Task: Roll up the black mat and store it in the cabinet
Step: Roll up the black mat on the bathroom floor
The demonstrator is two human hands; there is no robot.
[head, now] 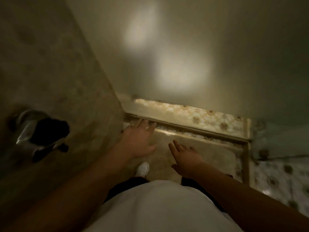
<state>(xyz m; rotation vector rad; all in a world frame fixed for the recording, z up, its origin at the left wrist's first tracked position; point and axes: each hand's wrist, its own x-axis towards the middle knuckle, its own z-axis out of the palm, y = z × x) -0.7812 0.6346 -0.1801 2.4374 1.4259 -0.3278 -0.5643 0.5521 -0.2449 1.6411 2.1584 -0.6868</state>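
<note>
The view is dim and blurred, looking straight down along a glossy pale panel (pixel 184 47); whether it is a cabinet door or a wall I cannot tell. My left hand (pixel 138 139) reaches down with fingers spread near the panel's lower edge, holding nothing. My right hand (pixel 185 156) hangs beside it, fingers apart and empty too. No black mat is in view.
A door (pixel 58 72) with a metal lever handle (pixel 33 133) stands close on the left. Below lie a raised threshold strip (pixel 192 129), patterned floor tiles (pixel 275 178), and one white shoe (pixel 142 168). A white shirt fills the bottom.
</note>
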